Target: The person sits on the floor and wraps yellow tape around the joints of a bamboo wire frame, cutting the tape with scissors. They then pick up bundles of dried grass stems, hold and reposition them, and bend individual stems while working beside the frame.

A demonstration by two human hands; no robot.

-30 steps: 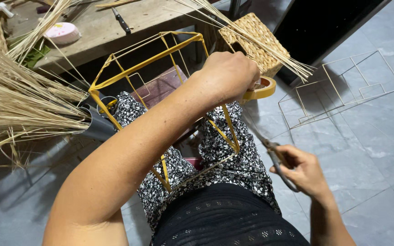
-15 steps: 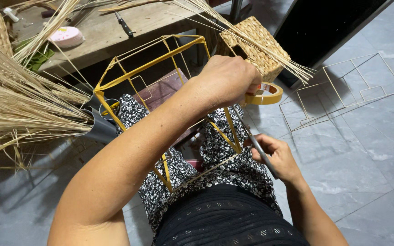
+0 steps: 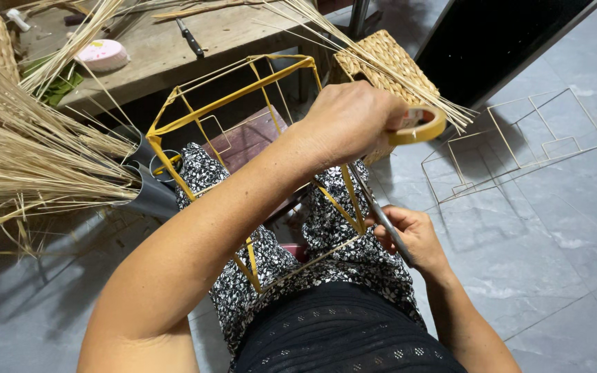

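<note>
One round tape roll point(image 3: 419, 126), yellow wire frame point(image 3: 233, 97)

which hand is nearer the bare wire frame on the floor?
Right. The right hand, gripping scissors, sits just left of the bare wire frame, though apart from it. The left hand holds a tape roll further up and left.

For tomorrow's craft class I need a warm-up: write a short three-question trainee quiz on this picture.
1. True or false: the left hand holds a tape roll.
2. What does the right hand hold? A) scissors B) hammer C) brush
3. Fill in: the frame on the lap is wrapped in ____ tape.

Key: 1 true; 2 A, the scissors; 3 yellow.
</note>
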